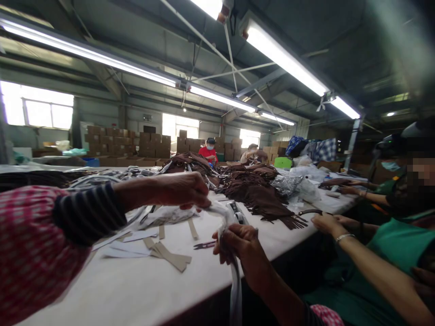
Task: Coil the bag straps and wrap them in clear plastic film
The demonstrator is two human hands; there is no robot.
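Both hands grip a white strap over the table
Left hand point(181, 190) pinches the white strap point(224, 215) up top; right hand point(238, 244) is closed round it lower, near the scissors point(205, 245) on the table point(136, 285)

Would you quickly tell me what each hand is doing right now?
Left hand: closed, pinching the upper end of a pale grey, floppy fabric strip.
Right hand: closed around the same strip lower down; its tail hangs past the white table edge.

Bright overhead tube lights point(285, 56), blown-out windows point(37, 108), dim right side, wide-angle edge warp, slight blur.
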